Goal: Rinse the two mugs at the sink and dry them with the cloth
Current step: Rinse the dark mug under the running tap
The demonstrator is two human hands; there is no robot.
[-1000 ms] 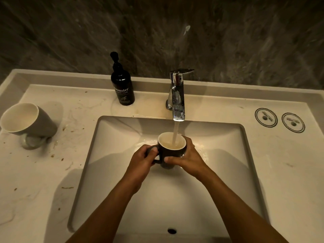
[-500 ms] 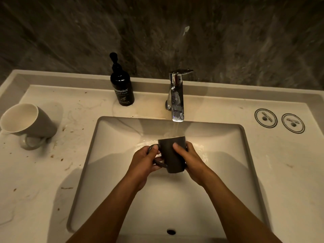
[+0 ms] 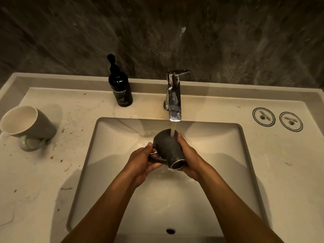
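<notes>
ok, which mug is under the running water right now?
The dark mug, held in both hands over the basin, tipped with its mouth toward the camera. The pale mug lies on its side on the counter, far left, untouched.

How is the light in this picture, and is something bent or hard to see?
Head view: dim, warm light; glare on the chrome tap; forearm shadows across the sink; wide-angle lens curves the counter edges; the dark mug between the hands shows little detail.

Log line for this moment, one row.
phase: rinsing | dark mug tipped under tap stream | left hand on handle | right hand on body | second mug on counter
</notes>
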